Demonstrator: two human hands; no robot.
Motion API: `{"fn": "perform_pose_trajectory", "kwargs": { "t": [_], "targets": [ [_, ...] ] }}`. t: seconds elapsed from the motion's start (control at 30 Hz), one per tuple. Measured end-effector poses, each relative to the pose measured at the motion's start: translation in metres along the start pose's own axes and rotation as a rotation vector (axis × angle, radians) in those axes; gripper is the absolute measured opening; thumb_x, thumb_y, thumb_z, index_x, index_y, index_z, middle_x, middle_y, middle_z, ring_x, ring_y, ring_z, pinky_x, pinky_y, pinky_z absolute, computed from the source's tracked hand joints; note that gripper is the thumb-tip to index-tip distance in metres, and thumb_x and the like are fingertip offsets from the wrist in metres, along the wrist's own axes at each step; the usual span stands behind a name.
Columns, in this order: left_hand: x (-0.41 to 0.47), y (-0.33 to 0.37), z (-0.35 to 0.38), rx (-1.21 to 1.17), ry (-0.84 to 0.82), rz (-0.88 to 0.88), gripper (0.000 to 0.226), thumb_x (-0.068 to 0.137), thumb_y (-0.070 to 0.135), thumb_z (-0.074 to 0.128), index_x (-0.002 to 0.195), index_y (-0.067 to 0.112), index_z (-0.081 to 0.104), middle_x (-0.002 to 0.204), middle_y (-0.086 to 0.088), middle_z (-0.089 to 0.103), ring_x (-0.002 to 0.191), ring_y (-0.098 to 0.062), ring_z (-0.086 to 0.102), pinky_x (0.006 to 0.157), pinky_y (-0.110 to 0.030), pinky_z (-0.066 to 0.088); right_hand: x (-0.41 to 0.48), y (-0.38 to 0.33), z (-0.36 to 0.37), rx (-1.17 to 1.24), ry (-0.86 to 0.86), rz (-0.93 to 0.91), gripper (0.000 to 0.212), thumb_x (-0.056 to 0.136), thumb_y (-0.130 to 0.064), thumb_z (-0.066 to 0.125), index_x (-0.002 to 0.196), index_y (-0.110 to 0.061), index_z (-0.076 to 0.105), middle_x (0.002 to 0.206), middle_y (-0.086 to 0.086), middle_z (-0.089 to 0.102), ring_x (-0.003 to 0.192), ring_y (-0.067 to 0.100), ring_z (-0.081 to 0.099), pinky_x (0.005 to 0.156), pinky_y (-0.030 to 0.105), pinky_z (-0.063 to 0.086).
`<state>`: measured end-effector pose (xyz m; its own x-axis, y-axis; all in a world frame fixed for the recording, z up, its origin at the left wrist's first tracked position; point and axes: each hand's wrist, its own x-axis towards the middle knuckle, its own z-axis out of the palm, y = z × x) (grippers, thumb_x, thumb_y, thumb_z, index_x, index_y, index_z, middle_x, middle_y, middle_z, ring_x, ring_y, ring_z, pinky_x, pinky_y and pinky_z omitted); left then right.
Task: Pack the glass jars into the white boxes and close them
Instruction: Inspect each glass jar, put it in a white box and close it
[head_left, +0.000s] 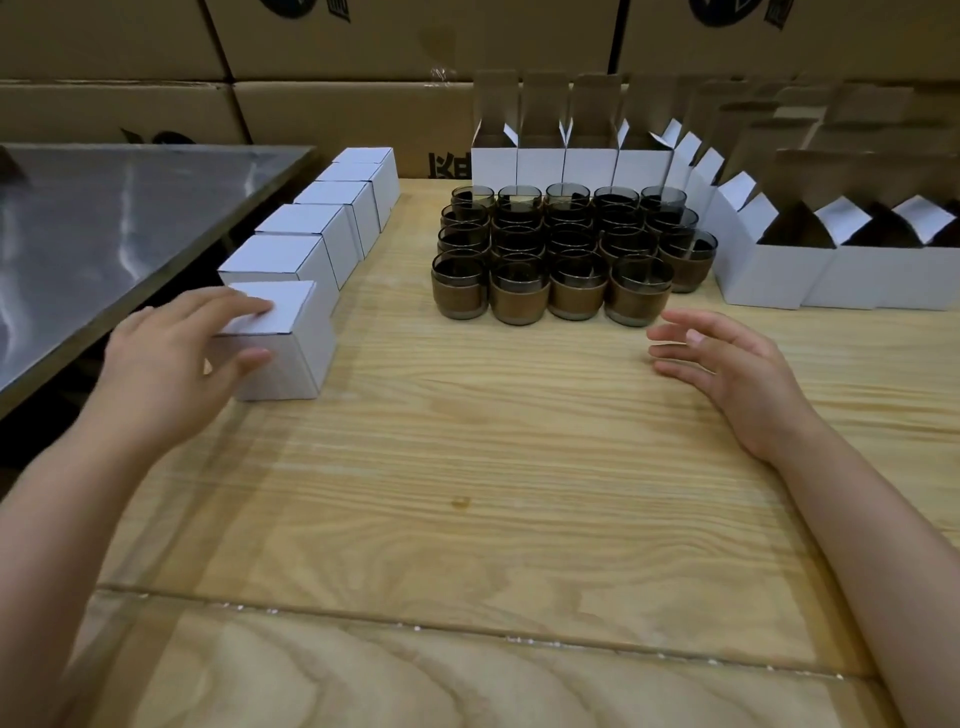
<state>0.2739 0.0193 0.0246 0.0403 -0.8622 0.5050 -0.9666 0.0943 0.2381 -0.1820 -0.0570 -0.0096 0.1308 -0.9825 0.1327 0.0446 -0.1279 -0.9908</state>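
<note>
A person's left hand (171, 358) rests on the nearest closed white cardboard box (280, 343), fingers flat on its lid and thumb against its side. It stands at the near end of a row of closed white boxes (322, 228) on the pale wooden table (467, 467). The right hand (727, 364) hovers empty, fingers straight and loosely spread, just before the smoked glass jars with brown bands (561, 249) — open-flapped white boxes (769, 270) stand behind and beside them.

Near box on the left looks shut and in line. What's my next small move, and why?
Probably reach the right hand forward to the nearest front-row jar and grip it. That hand is open and empty just short of it, the left hand only rests on a closed box, and open boxes wait to the right.
</note>
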Motion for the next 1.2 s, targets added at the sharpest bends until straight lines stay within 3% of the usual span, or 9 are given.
{"fn": "perform_pose_trajectory", "kwargs": {
  "t": [0.4,0.57,0.67,0.77,0.83,0.93,1.07,1.2],
  "targets": [
    [0.007,-0.024,0.004,-0.007,-0.059,-0.142,0.048,0.091,0.002,0.058,0.128,0.032,0.048,0.142,-0.001,0.051,0.129,-0.03,0.047,0.105,-0.064,0.027,-0.001,-0.002,0.001,0.02,0.009,0.011,0.029,0.096,-0.004,0.044,0.12,-0.007,0.06,0.113,0.017,0.066,0.103,0.03,0.065,0.091,0.036,0.055],
    [0.007,-0.016,0.003,0.066,-0.088,-0.157,0.053,0.087,-0.001,0.06,0.134,0.022,0.049,0.151,-0.007,0.04,0.145,-0.032,0.023,0.11,-0.066,0.016,0.0,-0.002,0.002,0.026,0.005,0.016,0.028,0.097,-0.004,0.044,0.117,-0.009,0.062,0.111,0.016,0.067,0.102,0.029,0.066,0.09,0.035,0.055],
    [-0.006,0.006,0.005,0.019,0.188,0.072,0.05,0.078,-0.006,0.046,0.124,0.009,0.059,0.142,-0.017,0.048,0.143,-0.026,0.025,0.108,-0.068,0.019,0.001,-0.002,0.002,0.036,0.011,0.02,0.026,0.096,-0.005,0.045,0.115,-0.01,0.063,0.108,0.014,0.068,0.099,0.028,0.067,0.087,0.032,0.056],
    [-0.011,0.045,0.013,0.025,0.424,0.277,0.043,0.069,-0.008,0.039,0.099,-0.001,0.068,0.108,-0.022,0.065,0.112,-0.04,0.057,0.1,-0.052,0.037,0.001,-0.002,0.002,0.031,0.021,0.022,0.025,0.096,-0.005,0.046,0.114,-0.011,0.063,0.107,0.014,0.069,0.098,0.026,0.067,0.086,0.032,0.056],
    [-0.005,0.081,0.023,-0.043,0.362,0.349,0.039,0.067,-0.009,0.038,0.088,-0.003,0.07,0.089,-0.018,0.069,0.086,-0.039,0.065,0.085,-0.042,0.045,0.001,-0.002,0.002,0.024,0.028,0.025,0.024,0.096,-0.006,0.047,0.114,-0.011,0.063,0.107,0.014,0.069,0.097,0.025,0.068,0.085,0.031,0.056],
    [0.003,0.134,0.045,-0.205,0.176,0.373,0.034,0.074,0.0,0.037,0.082,0.0,0.071,0.072,-0.007,0.068,0.07,-0.029,0.067,0.067,-0.038,0.053,0.0,-0.002,0.004,0.014,0.042,0.029,0.023,0.097,-0.006,0.048,0.113,-0.011,0.064,0.105,0.014,0.069,0.096,0.024,0.068,0.083,0.029,0.057],
    [0.017,0.191,0.08,-0.464,-0.065,0.061,0.027,0.085,0.0,0.045,0.08,0.015,0.067,0.069,0.004,0.062,0.072,-0.021,0.06,0.067,-0.036,0.05,-0.001,-0.003,0.005,0.015,0.054,0.033,0.022,0.097,-0.005,0.048,0.11,-0.012,0.064,0.102,0.011,0.069,0.094,0.024,0.068,0.083,0.029,0.057],
    [0.027,0.233,0.11,-0.697,-0.224,-0.267,0.036,0.083,0.0,0.04,0.065,0.025,0.059,0.062,0.004,0.06,0.057,-0.013,0.053,0.058,-0.03,0.044,-0.001,-0.004,0.006,0.002,0.074,0.047,0.021,0.097,-0.005,0.049,0.11,-0.012,0.064,0.101,0.011,0.069,0.094,0.024,0.067,0.085,0.031,0.056]
  ]
}}
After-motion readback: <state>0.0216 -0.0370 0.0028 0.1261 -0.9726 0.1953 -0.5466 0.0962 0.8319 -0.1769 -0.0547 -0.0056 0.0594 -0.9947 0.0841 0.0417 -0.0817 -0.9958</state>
